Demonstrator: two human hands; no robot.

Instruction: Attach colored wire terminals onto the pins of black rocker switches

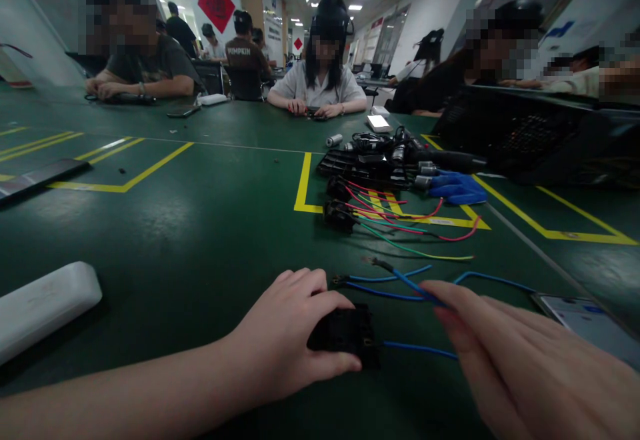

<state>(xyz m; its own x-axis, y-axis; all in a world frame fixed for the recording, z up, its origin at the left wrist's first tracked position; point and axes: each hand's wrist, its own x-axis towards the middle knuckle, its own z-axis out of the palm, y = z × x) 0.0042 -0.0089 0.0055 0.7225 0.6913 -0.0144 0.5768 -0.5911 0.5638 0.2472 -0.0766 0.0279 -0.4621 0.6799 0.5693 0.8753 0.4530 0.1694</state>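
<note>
My left hand (293, 333) rests on the green table (200, 227) and grips a small black connector block (345, 333) between thumb and fingers. Blue wires (395, 280) run from the block toward the right. My right hand (510, 360) reaches in from the right, its forefinger and thumb pinched on one blue wire just above the block. Farther back lie more black connector blocks (340, 213) with red, green and yellow wires (415, 227).
A white oblong object (45, 303) lies at the left. A phone (590, 323) sits at the right edge. A blue glove (457, 188), black trays and small metal parts sit mid-table. Several people sit along the far side. Yellow lines mark the table.
</note>
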